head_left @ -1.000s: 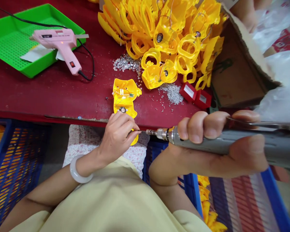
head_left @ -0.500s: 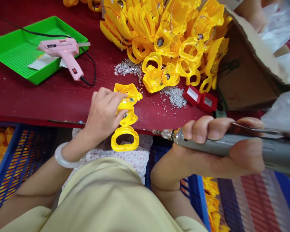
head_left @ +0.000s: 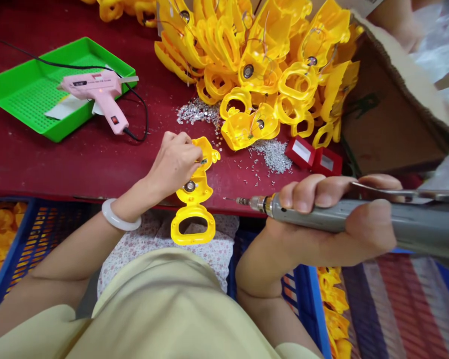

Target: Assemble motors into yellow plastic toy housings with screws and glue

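Note:
A yellow plastic shell with a ring handle (head_left: 192, 243) lies open side up at the table's front edge, the handle hanging over it. A round speaker (head_left: 189, 186) sits in its lower half. My left hand (head_left: 177, 160) is over the upper half, its fingertips pinched inside the shell by a small dark part, perhaps a circuit board. Whatever is between those fingertips is hidden. Wrapped in my right hand (head_left: 322, 219) is a grey electric screwdriver (head_left: 333, 217). Its thin bit points left, to the right of the shell and apart from it.
More yellow shells (head_left: 262, 65) are heaped at the back, with small screws (head_left: 275, 155) and clear bits (head_left: 198, 110) before them. A pink glue gun (head_left: 97, 92) rests on a green tray (head_left: 48, 127). Red boxes (head_left: 301, 151), a cardboard box (head_left: 389, 119) and a blue crate (head_left: 22, 269) stand around.
My left hand has shifted up and right, its fingers closing together inside the shell, and more of the speaker shows. My right hand and the screwdriver have moved slightly left.

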Motion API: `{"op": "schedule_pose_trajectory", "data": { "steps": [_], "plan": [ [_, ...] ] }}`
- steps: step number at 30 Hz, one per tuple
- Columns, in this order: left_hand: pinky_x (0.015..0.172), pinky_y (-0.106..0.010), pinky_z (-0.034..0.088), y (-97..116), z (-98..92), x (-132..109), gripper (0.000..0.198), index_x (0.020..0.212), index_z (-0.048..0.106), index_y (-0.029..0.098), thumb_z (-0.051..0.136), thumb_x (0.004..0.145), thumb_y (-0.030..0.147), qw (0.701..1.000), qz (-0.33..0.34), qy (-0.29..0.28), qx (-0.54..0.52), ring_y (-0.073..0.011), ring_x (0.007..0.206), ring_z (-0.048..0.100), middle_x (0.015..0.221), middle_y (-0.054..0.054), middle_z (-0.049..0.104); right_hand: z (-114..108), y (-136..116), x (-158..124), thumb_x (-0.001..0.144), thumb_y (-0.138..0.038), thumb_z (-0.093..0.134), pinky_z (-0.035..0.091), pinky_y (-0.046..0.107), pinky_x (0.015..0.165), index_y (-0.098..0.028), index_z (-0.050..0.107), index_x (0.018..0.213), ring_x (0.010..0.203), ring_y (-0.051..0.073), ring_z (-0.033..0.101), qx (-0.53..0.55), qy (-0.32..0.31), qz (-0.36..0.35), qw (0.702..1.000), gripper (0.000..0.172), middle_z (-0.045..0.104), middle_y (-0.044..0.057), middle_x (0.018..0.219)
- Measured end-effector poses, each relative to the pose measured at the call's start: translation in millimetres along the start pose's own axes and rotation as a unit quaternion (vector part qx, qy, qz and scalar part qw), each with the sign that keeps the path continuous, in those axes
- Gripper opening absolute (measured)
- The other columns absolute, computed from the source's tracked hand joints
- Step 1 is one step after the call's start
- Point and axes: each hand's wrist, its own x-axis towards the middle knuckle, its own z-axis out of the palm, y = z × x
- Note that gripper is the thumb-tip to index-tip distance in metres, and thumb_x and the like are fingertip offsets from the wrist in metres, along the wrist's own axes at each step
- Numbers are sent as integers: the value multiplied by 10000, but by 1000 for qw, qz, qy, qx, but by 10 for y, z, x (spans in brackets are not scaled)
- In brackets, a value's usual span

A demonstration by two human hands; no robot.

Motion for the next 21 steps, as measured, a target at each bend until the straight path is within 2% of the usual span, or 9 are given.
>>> {"op": "schedule_pose_trajectory", "data": {
  "steps": [6,9,12,16,21],
  "plan": [
    [887,-414,357,12,-4,-45,89,780,601,168,577,860,137,997,-28,47,-46,-215,970,589,873,-26,670,161,123,164,796,-233,593,419,184,410,-232,649,843,456,54,445,57,-8,-6,998,73,446,-73,590],
    [878,-424,356,21,13,-83,73,825,628,173,588,884,187,996,-35,79,-19,-224,952,584,857,-27,669,311,209,232,807,-210,578,395,174,400,-232,601,829,437,48,434,69,31,-22,997,39,425,-82,578],
    [875,-441,347,19,30,-109,127,822,629,176,558,922,207,997,-28,75,17,-235,954,580,805,-25,670,483,321,276,806,-197,551,364,166,392,-252,546,843,413,48,424,64,73,-33,995,66,398,-96,560],
    [857,-442,353,-4,13,-110,179,810,626,167,519,952,192,995,22,53,79,-233,944,578,779,-37,670,654,487,304,787,-171,551,363,176,394,-234,514,860,396,44,427,62,85,-49,993,104,422,-110,540],
    [857,-426,340,-42,-47,-99,228,783,627,185,505,976,179,984,89,52,145,-213,943,557,754,-16,663,742,646,287,815,-177,573,390,229,426,-254,526,917,430,68,439,49,58,-53,996,136,417,-88,601]
  ]
}}
